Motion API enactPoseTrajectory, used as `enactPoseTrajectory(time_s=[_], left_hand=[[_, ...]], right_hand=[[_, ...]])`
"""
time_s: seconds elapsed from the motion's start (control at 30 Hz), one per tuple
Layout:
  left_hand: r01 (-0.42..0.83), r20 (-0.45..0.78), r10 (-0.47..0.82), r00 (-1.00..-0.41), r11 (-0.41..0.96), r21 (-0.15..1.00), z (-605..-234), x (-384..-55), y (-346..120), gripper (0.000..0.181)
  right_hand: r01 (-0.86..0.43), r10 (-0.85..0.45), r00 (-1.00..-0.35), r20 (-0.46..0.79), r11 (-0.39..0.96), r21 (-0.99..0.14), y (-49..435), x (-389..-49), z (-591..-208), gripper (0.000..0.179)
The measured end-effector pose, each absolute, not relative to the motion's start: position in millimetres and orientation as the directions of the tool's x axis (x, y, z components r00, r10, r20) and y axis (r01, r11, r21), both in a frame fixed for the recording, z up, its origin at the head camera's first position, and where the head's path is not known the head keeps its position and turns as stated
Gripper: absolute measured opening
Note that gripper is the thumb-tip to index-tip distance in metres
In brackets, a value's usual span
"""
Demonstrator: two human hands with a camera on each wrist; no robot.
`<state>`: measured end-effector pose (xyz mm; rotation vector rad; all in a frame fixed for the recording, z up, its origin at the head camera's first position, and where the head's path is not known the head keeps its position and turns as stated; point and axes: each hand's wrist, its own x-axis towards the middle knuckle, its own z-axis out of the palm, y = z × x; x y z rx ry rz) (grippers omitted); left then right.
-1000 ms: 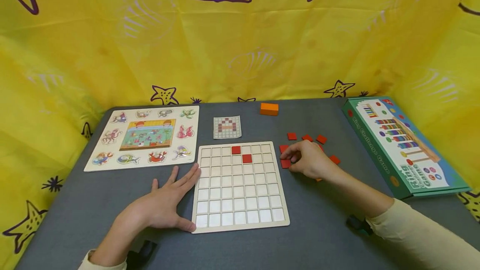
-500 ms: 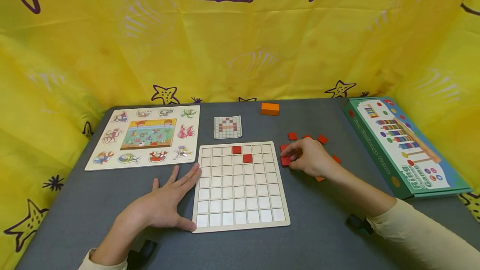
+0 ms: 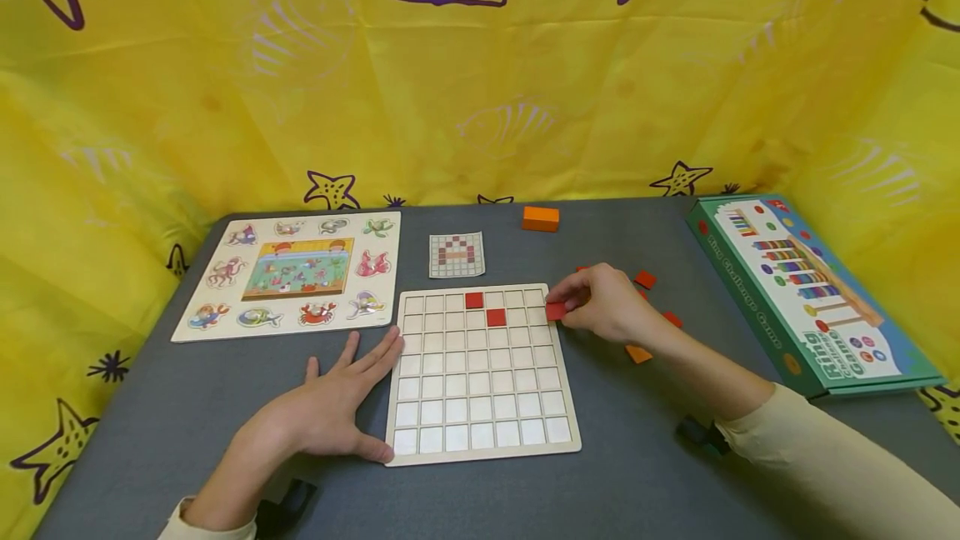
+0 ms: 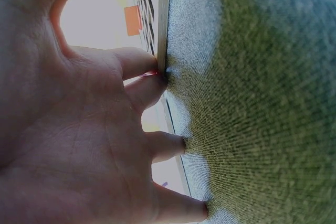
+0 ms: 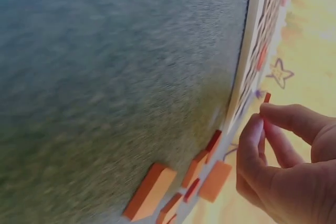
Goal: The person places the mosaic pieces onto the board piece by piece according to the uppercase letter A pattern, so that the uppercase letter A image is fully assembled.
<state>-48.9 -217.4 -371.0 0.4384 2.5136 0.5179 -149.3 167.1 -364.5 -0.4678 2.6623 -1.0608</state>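
A pale wooden grid board (image 3: 480,458) lies in the middle of the table, with one red tile (image 3: 474,300) in its top row and another red tile (image 3: 496,317) in the second row. My left hand (image 3: 330,411) is spread flat at the board's left side, its fingertips and thumb touching the edge. At the board's upper right edge my right hand (image 3: 606,307) pinches a red square tile (image 3: 555,311) between thumb and forefinger. In the right wrist view the held tile (image 5: 268,97) pokes out past the fingertips.
Loose red tiles (image 3: 645,279) and an orange tile (image 3: 638,353) lie beside the right hand. A pattern card (image 3: 457,255) and an orange block (image 3: 541,218) sit behind the board. A sea-animal puzzle (image 3: 300,327) lies left; a green game box (image 3: 817,298) lies right.
My right hand has picked up a red tile from the loose ones and moved it left to the board's edge. The left hand has stayed in place.
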Motion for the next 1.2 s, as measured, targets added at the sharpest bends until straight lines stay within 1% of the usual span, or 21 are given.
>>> enactPoseTrajectory(time_s=[0.2,0.73,1.0,1.2], left_hand=[[0.212,-0.422,0.410,-0.809,0.872,0.441,-371.6,-48.3,-218.2,0.136],[0.197,-0.440,0.399,-0.804,0.878,0.436,-371.4,-49.2,-217.3,0.136],[0.190,-0.445,0.395,-0.804,0.879,0.437,-372.4,-48.3,-218.0,0.136],[0.190,-0.450,0.392,-0.802,0.882,0.430,-372.9,-49.8,-217.3,0.136]], right_hand=[[-0.208,-0.392,-0.915,-0.099,0.667,-0.715,151.0,-152.5,-362.6,0.024],[-0.233,-0.445,-0.889,-0.109,0.643,-0.729,101.1,-162.3,-363.7,0.028],[-0.241,-0.487,-0.864,-0.125,0.620,-0.746,73.6,-163.7,-368.0,0.027],[-0.246,-0.492,-0.860,-0.135,0.631,-0.736,59.2,-163.3,-366.1,0.027]])
